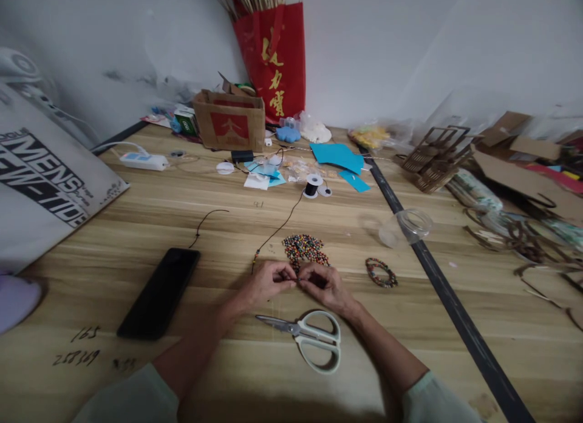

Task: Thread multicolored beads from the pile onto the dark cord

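My left hand [268,280] is closed in a pinch, with a thin black cord [283,224] running to it from a small spool [312,185]. A few beads [255,256] are threaded on that cord just left of the hand. Fingertip to fingertip with it, my right hand [327,284] pinches what looks like a tiny bead [299,280]; the fingers partly hide it. Just beyond both hands lies a pile of small multicoloured beads [304,247]. Scissors with cream handles [337,344] rest below my hands, blades slightly apart and pointing left.
A beaded bracelet [381,272] and a clear plastic container [405,227] lie to the right. On the left are a black phone [159,294] and a short cord piece [198,230]. A cardboard box [230,121], red bag [286,59] and blue sheets [337,157] stand or lie farther back.
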Demonstrator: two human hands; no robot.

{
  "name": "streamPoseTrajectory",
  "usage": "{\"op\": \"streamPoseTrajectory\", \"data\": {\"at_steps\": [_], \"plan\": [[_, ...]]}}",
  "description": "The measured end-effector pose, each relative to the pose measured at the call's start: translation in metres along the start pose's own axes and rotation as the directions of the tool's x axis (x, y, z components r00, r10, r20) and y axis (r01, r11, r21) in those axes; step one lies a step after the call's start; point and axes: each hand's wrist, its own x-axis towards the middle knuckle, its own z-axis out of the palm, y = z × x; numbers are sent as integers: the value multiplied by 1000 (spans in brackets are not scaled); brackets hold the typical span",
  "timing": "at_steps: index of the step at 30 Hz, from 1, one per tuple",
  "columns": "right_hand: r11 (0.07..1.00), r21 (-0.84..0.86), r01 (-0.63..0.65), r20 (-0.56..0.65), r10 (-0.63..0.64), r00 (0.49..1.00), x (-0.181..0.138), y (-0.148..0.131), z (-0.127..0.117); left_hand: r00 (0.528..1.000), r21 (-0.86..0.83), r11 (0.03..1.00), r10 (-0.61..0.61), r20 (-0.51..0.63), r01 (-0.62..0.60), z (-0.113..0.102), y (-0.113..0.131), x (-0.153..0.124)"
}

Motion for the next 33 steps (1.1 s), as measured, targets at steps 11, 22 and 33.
{"op": "streamPoseTrajectory", "data": {"at_steps": [11, 22, 33], "plan": [[1000, -5, -22, 3, 22, 1000, 0, -3, -1, 999, -110, 993, -46, 0, 46, -3, -3, 3], [999, -4, -35, 5, 35, 999, 0, -3, -1, 999, 8, 999, -31, -40, 31, -3, 3, 3], [999, -5, -32, -1, 32, 999, 1, -3, 1, 999, 44, 999, -2, -49, 4, -2, -1, 4]]}}
